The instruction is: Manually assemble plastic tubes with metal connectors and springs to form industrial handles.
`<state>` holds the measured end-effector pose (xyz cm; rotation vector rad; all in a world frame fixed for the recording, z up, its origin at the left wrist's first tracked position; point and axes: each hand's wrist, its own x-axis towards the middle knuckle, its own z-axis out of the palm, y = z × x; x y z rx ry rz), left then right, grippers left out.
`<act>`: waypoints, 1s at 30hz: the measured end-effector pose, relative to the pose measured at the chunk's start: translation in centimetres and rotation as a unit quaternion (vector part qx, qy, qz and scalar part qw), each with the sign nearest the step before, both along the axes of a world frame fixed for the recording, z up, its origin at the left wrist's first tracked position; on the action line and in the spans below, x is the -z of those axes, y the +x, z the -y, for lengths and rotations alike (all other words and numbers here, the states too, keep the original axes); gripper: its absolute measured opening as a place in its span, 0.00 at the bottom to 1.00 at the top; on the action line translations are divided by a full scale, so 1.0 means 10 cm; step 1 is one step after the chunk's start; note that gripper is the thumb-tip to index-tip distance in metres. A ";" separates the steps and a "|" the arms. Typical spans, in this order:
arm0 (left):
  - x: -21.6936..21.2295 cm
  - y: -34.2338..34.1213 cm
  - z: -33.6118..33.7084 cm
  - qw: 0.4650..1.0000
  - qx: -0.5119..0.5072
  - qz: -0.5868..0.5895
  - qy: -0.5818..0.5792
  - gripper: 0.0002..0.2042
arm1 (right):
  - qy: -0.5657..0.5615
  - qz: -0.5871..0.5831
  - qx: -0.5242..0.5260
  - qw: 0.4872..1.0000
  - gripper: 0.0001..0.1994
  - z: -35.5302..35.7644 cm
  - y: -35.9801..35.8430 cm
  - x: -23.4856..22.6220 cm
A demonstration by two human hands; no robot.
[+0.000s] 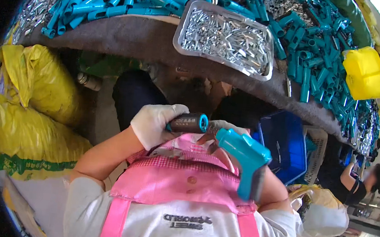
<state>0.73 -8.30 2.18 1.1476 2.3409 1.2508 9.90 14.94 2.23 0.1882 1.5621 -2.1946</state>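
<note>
The left hand [155, 122], in a white knit-looking glove, curls around a short black cylindrical handle [185, 122], smooth-sided, with a round teal-ringed end facing right. Just beside it, the right hand [229, 126] grasps an angled teal plastic housing [244, 149] near its left end; much of that hand is hidden behind the piece, so I cannot tell how each finger bears on it. The housing bends toward the near side, its lower arm blurred, with a dark strip along the right. Both pieces are above the person's pink apron [165, 184], part of it finely checked, and well apart from the worktable [116, 33].

The table's dull brown near edge curves across the far side. A shallow, round-cornered tray [177, 42] of shiny small metal parts [225, 37] overhangs this edge. Glossy hollow teal tubes [102, 9] heap to its left, more teal pieces [314, 62] to its right, beside a yellow plastic container [364, 73].

Between hands and table lies a gap above the lap. Crinkled yellow sacks [38, 127] bound the left; a smooth-walled blue bin [299, 152] crowds the right.
</note>
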 end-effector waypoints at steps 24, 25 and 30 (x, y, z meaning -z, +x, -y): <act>0.44 0.22 -0.13 0.848 0.016 0.520 0.100 0.17 | -0.056 0.021 0.131 0.990 0.51 -0.12 1.11 0.59; 0.48 0.24 -0.11 0.849 0.010 0.518 0.101 0.17 | 0.044 0.043 0.161 0.985 0.46 -0.16 1.15 0.57; 0.37 0.10 -0.08 0.904 0.026 0.423 0.064 0.18 | 0.243 -0.088 0.139 0.956 0.25 -0.62 0.72 0.26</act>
